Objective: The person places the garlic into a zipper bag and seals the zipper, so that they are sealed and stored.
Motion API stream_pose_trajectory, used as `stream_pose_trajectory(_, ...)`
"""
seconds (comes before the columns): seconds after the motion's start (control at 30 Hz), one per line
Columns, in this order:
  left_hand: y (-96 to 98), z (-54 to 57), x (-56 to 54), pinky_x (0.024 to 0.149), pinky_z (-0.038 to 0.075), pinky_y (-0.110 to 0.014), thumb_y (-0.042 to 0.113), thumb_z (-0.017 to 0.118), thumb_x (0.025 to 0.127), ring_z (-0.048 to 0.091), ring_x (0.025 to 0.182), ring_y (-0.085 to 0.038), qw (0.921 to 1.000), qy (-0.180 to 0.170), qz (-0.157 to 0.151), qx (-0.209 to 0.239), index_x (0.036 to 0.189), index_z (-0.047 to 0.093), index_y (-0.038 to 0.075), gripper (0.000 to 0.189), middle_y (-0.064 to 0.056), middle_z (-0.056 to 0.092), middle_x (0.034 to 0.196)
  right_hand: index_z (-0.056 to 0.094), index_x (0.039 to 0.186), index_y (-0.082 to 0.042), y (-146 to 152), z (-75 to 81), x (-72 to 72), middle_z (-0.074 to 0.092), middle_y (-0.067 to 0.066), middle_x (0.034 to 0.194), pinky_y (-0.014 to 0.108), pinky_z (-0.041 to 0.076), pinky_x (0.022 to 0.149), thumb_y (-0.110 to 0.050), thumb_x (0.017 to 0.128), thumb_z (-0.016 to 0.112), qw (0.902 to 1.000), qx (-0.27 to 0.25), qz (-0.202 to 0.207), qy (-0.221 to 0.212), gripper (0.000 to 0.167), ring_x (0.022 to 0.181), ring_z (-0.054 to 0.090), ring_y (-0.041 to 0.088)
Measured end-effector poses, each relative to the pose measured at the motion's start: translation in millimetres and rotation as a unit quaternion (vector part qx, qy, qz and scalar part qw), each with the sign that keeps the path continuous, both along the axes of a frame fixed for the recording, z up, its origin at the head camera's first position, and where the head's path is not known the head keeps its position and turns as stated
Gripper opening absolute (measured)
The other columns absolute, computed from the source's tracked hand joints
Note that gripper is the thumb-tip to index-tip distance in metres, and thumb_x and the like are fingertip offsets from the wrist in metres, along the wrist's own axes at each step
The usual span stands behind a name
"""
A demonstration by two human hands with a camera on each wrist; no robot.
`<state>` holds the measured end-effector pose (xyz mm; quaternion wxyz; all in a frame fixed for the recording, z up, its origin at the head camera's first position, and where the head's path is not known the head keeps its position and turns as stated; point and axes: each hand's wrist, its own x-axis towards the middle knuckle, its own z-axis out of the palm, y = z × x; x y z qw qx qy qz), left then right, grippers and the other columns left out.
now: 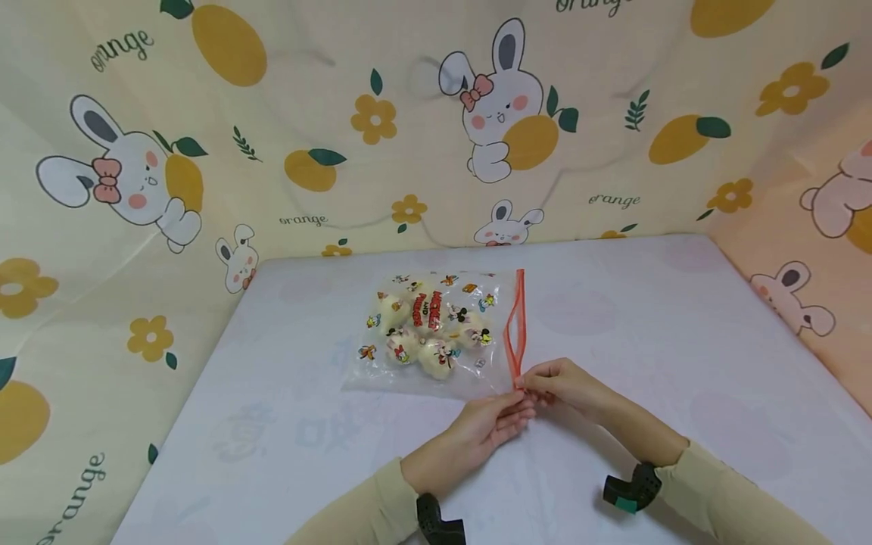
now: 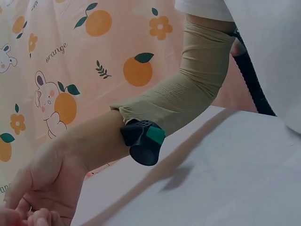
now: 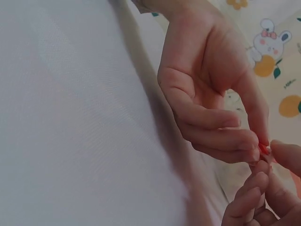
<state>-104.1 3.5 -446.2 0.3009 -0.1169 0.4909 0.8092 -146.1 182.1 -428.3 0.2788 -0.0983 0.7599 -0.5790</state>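
Observation:
A clear zip bag [image 1: 446,386] with cartoon prints and red lettering lies flat on the table, holding several pale, rounded lumps [image 1: 436,357] whose kind I cannot tell. Its red zip strip [image 1: 521,303] runs along the right side, and its two edges part in the middle. At the strip's near corner, my left hand [image 1: 480,430] pinches the bag between thumb and fingers. Right beside it, my right hand [image 1: 568,387] pinches the same corner. Close up in the right wrist view, a bit of red strip [image 3: 264,149] shows between the left hand's [image 3: 207,94] fingertips.
A white cloth covers the table [image 1: 286,454]. Printed curtains [image 1: 409,151] with rabbits and oranges hang behind it and along both sides. Each wrist wears a small black camera [image 1: 633,487] over a beige sleeve [image 1: 729,492].

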Motion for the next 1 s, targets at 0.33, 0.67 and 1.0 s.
stream_pose_trajectory(0.33,0.9,-1.2,0.3,0.068,0.054,-0.01,0.016,0.057,0.096,0.066,0.073,-0.001,1.0,0.0,0.002,-0.002,0.118,0.062,-0.004,0.03,0.007,0.07,0.077,0.073,0.084,-0.013,1.3,-2.0,2.1,0.061,-0.013,0.062,0.016,0.044,0.055,-0.021,0.094,0.061,0.9997,-0.021,0.002,-0.014,0.018,0.058,0.05,0.002)
stream_pose_trajectory(0.67,1.5,-3.2,1.8,0.068,0.053,-0.011,0.016,0.058,0.095,0.064,0.072,-0.001,0.9997,-0.002,0.004,-0.023,0.113,0.065,-0.002,0.026,0.007,0.067,0.076,0.069,0.078,-0.012,0.1,-2.5,3.6,0.057,-0.011,0.061,0.016,0.042,0.054,-0.022,0.094,0.061,0.9998,-0.004,0.009,-0.02,0.02,0.057,0.049,0.003)
stream_pose_trajectory(1.0,5.0,-4.7,3.9,0.066,0.051,-0.012,0.015,0.058,0.094,0.062,0.07,-0.001,0.9995,0.002,0.01,-0.029,0.107,0.067,0.0,0.022,0.007,0.065,0.075,0.068,0.073,-0.019,-0.2,-6.2,2.7,0.057,-0.014,0.059,0.015,0.04,0.053,-0.022,0.093,0.062,0.9995,-0.01,0.01,-0.029,0.021,0.055,0.048,0.001)
